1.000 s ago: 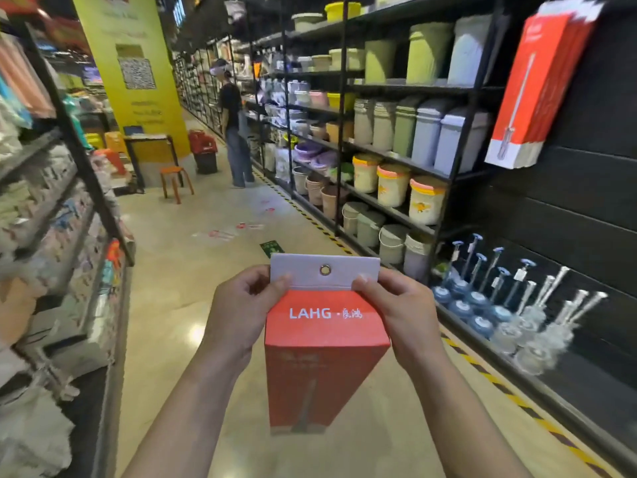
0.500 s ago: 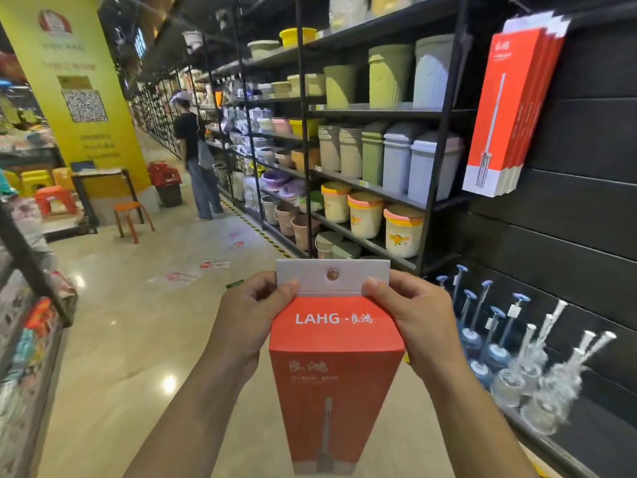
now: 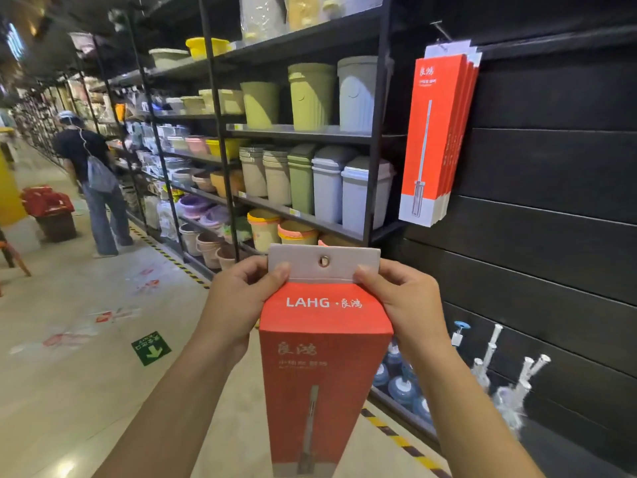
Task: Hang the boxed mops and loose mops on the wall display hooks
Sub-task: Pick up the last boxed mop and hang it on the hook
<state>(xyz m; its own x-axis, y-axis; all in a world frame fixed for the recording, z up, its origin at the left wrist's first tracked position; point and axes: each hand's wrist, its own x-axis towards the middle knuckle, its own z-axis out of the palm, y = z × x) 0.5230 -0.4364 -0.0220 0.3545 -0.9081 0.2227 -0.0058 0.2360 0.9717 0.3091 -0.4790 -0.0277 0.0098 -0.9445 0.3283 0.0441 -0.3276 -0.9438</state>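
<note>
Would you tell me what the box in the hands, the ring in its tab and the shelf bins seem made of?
The box looks like printed cardboard, matte orange, with folded creases at its top. The ring seems metal: it glints. The bins look like matte moulded plastic, judging by smooth, even pastel walls.

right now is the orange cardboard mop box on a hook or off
Off: left hand and right hand pinch the orange box by its white tab; eyelet empty.

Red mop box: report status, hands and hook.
Left hand, right hand both pinch white tab of red cardboard mop box. Not yet hung. Metal wall hook above right holds matching red boxes.
</note>
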